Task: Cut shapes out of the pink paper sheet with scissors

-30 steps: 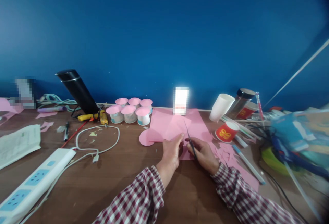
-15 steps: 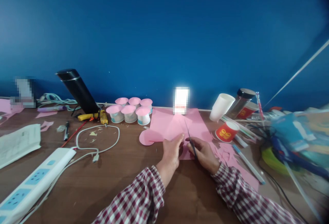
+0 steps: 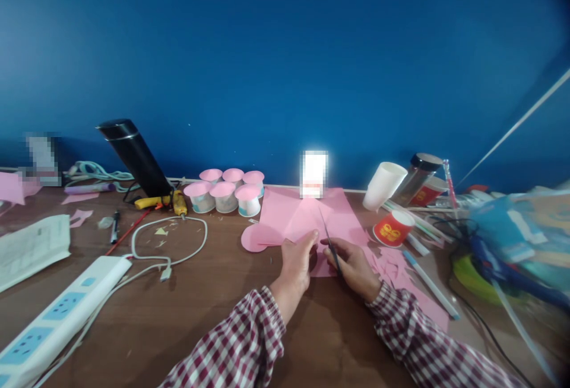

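Note:
My left hand (image 3: 297, 263) pinches the near edge of a pink paper piece (image 3: 303, 222) lying on the wooden desk. My right hand (image 3: 354, 266) grips dark scissors (image 3: 328, 239) whose blades point away from me into the pink paper. A pink round cut-out (image 3: 253, 237) lies just left of the paper. Pink scraps (image 3: 394, 266) are scattered to the right of my right hand.
Several pink-topped small cups (image 3: 225, 193) stand behind the paper. A black flask (image 3: 133, 156), yellow tool (image 3: 162, 202), white cable (image 3: 169, 245) and power strip (image 3: 53, 317) lie left. A red cup (image 3: 392, 228), white cup (image 3: 383, 185), jar (image 3: 418, 175), pens and clutter crowd the right.
Almost nothing has moved; the hands and scissors stay in place on the pink paper, with only a slight shift of the view.

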`<state>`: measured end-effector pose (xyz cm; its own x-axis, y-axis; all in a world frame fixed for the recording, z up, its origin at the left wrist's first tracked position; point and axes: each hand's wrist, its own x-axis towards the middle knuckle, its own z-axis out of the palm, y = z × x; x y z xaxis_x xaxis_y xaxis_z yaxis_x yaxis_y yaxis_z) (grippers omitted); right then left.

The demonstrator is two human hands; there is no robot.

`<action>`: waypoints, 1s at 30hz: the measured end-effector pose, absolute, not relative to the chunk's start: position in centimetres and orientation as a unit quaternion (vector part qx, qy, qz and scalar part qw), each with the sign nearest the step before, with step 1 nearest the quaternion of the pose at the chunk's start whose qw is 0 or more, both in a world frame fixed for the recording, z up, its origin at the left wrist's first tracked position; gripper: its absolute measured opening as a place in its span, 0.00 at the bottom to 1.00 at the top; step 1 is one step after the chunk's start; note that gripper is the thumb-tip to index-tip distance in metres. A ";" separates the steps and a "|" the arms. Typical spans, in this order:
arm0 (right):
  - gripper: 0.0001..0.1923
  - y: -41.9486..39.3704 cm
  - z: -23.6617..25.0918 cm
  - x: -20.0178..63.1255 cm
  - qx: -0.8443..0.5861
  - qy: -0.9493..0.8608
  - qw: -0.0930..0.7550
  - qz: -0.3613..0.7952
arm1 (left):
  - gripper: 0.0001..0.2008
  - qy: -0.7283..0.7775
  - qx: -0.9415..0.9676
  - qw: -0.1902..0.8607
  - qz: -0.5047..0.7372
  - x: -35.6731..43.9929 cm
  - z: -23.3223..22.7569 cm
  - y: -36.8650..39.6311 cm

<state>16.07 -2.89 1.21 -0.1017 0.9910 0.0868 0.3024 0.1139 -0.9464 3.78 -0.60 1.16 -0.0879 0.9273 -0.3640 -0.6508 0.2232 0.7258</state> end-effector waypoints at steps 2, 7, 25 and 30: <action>0.19 -2.9 1.1 16.1 -0.521 -0.614 0.422 0.416 | 0.16 0.427 0.171 0.651 0.603 3.8 1.2 -0.6; 0.20 -2.8 0.6 16.2 -0.514 -0.607 0.431 0.427 | 0.16 0.431 0.169 0.652 0.600 3.8 1.4 -0.8; 0.21 -2.9 0.9 16.3 -0.523 -0.615 0.426 0.409 | 0.15 0.447 0.158 0.654 0.589 3.7 1.6 -0.7; 0.20 -2.8 0.9 16.3 -0.520 -0.616 0.428 0.409 | 0.15 0.444 0.166 0.653 0.591 3.7 1.5 -0.7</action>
<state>16.32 -2.84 0.85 -0.0938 0.9904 0.1018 0.2910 0.1251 -0.9485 3.66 -0.65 1.48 -0.0932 0.9192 -0.3827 -0.6242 0.2456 0.7417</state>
